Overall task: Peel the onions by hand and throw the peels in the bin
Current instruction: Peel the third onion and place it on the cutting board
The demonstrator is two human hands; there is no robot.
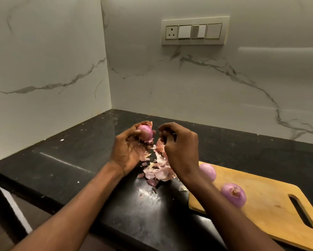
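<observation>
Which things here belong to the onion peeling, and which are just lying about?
Job: left hand, held onion, right hand, peel pile, two onions on board.
Lying about: switch panel. No bin in view.

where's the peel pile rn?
Head view: the peel pile lies on the black counter, between the two wrists, just left of the wooden cutting board.

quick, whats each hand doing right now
Left hand: holds the onion.
Right hand: fingers curled, pinching a piece of peel.
</observation>
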